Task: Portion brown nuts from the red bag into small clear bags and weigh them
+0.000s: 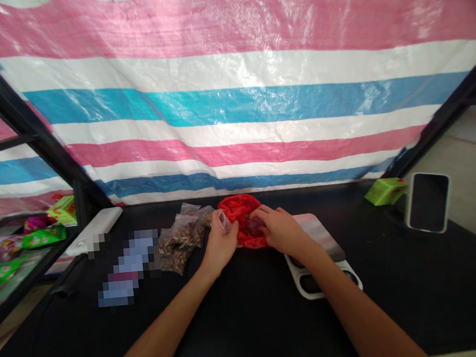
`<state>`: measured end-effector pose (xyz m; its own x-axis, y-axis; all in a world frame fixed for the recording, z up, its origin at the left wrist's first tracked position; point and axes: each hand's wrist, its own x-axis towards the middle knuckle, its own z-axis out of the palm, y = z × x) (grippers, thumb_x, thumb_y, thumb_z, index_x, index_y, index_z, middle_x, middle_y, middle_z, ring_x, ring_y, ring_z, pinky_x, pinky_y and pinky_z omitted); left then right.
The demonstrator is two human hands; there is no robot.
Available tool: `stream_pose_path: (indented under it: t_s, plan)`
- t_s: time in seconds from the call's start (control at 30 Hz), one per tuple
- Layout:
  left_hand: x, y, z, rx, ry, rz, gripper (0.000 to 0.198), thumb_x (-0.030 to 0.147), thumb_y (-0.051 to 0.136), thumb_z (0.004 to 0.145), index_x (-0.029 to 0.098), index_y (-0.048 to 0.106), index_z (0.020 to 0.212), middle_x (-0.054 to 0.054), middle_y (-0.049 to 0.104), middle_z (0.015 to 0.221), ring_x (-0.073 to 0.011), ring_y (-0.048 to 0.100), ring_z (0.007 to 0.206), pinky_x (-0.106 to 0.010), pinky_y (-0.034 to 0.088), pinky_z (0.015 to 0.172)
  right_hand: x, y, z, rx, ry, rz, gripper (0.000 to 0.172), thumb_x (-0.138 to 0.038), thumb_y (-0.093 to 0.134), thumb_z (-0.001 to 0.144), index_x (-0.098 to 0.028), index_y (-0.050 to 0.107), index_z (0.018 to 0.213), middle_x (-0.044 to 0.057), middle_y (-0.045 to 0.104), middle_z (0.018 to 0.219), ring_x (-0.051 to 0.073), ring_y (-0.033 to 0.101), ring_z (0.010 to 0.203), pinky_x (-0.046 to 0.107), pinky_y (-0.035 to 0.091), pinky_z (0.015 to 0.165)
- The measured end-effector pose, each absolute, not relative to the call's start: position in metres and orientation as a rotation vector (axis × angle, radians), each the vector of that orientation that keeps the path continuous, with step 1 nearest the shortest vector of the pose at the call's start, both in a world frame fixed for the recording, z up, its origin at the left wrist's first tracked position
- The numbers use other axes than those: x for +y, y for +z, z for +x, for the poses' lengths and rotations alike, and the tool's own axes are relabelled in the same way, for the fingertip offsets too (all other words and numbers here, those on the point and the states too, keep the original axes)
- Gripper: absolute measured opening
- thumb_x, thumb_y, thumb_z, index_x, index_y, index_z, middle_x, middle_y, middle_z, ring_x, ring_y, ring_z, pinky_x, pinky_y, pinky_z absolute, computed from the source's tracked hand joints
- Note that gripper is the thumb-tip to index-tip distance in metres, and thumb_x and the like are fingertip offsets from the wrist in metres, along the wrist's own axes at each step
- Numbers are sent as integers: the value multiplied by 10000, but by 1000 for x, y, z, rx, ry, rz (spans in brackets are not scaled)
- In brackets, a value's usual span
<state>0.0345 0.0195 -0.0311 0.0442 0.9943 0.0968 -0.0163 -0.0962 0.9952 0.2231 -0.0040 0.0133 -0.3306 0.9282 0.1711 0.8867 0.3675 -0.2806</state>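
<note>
Left hand pinches a small clear plastic bag between thumb and fingers, at the edge of a red plastic bag on the black table. Right hand has its fingers pressed together over the red bag; grip cannot be confirmed. (Red bag appears thin, soft and light; gathered rim offers best hold.) Filled small bags lie just left.

Bright, even light glows through the striped plastic tarp, with white glare on its sheen toward 1 o'clock, while the black bench below sits darker, with only soft shadows. Wide-angle distortion bends the black frame bars at 10 o'clock, and a pixelated patch blurs out whatever lies at 8 o'clock.
</note>
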Motion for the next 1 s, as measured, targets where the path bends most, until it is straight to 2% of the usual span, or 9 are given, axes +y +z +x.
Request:
stream_pose_path:
  t_s: [0.1, 0.2, 0.27, 0.4, 0.5, 0.63, 0.77, 0.87, 1.0]
  plan:
    - [19, -33, 37, 1041, 1285, 1326, 498, 129, 749, 731, 223, 482, 1141, -45, 661, 1092, -190, 680, 1000, -382, 545, 947, -4, 13, 220, -2357, 200, -1591, 386, -12, 553, 817, -236, 627, 1122, 42, 675, 1205, 186, 658, 964, 320, 353, 846]
    - [17, -35, 39, 1034, 1306, 1325, 626, 55, 746, 654, 235, 469, 1186, -38, 657, 1109, -191, 677, 998, -370, 540, 938, -4, 12, 218, -2378, 172, -1585, 361, -16, 539, 823, -221, 631, 1105, 58, 668, 1215, 190, 656, 949, 318, 366, 830]
    - [17, -35, 39, 1048, 1323, 1354, 646, 37, 723, 643, 237, 463, 1199, -38, 655, 1112, -193, 674, 991, -354, 541, 917, -4, 11, 217, -2382, 164, -1576, 358, -23, 533, 832, -223, 630, 1113, 57, 662, 1216, 191, 656, 948, 318, 375, 837]
    - [14, -30, 36, 1134, 1256, 1489, 659, 15, 673, 657, 228, 448, 1238, -41, 677, 1077, -199, 686, 950, -335, 541, 880, -4, 11, 216, -2375, 136, -1587, 376, -38, 543, 843, -234, 625, 1153, 61, 622, 1287, 187, 658, 932, 319, 393, 836]
    - [10, -24, 33, 1250, 1173, 1627, 662, 14, 626, 707, 218, 437, 1308, -63, 699, 1066, -220, 699, 925, -353, 536, 879, -5, 13, 215, -2387, 161, -1594, 378, -36, 545, 845, -232, 621, 1160, 58, 635, 1251, 183, 657, 915, 308, 402, 814]
    - [7, -19, 29, 1361, 1085, 1840, 618, 64, 592, 796, 228, 460, 1377, -131, 698, 1186, -290, 698, 1031, -411, 511, 940, -5, 13, 215, -2383, 201, -1615, 371, -45, 557, 833, -234, 621, 1146, 48, 649, 1202, 195, 667, 917, 301, 413, 786]
    - [6, -18, 26, 1401, 1106, 1911, 635, 73, 585, 804, 229, 472, 1409, -161, 676, 1268, -335, 675, 1120, -439, 486, 977, -5, 11, 217, -2329, 247, -1637, 383, -42, 540, 831, -239, 626, 1149, 49, 622, 1251, 186, 681, 894, 290, 421, 757]
    - [8, -16, 25, 1377, 1140, 1845, 640, 42, 599, 761, 231, 506, 1365, -138, 699, 1200, -321, 687, 1066, -418, 494, 945, -5, 10, 217, -2314, 244, -1631, 405, -57, 549, 830, -243, 631, 1180, 49, 612, 1276, 184, 684, 883, 290, 423, 761]
    - [14, -20, 24, 1303, 1120, 1709, 687, -13, 597, 668, 226, 497, 1304, -67, 711, 1035, -258, 698, 902, -364, 516, 840, -6, 12, 216, -2330, 197, -1650, 407, -66, 550, 838, -241, 640, 1195, 58, 612, 1282, 184, 675, 874, 297, 423, 778]
